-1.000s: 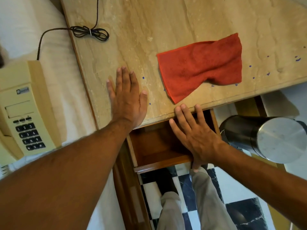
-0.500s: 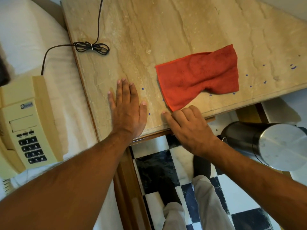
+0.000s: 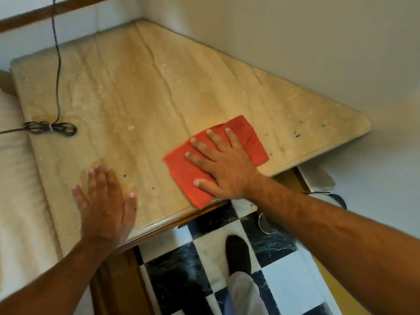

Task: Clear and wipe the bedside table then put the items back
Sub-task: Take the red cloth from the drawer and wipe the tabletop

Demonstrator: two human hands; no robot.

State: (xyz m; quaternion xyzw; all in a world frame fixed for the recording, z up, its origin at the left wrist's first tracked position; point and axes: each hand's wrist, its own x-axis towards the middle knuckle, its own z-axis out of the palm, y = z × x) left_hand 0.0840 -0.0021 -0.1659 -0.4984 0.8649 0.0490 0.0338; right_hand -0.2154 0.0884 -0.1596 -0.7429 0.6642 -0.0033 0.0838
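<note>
The beige marble top of the bedside table fills the middle of the view, with nothing on it except a cloth and a cable. A red cloth lies near the front edge. My right hand presses flat on the red cloth with its fingers spread. My left hand rests flat on the bare marble at the front left corner, holding nothing. A few small blue specks dot the marble to the right of the cloth.
A coiled black cable lies at the table's left edge and runs up the wall. The white bed borders the table on the left. Walls close the back and right. Below is a checkered floor and my foot.
The open drawer under the top was pushed shut by my right hand, which then moved up onto the red cloth. My view tilted up, so the phone and metal bin left the frame.
</note>
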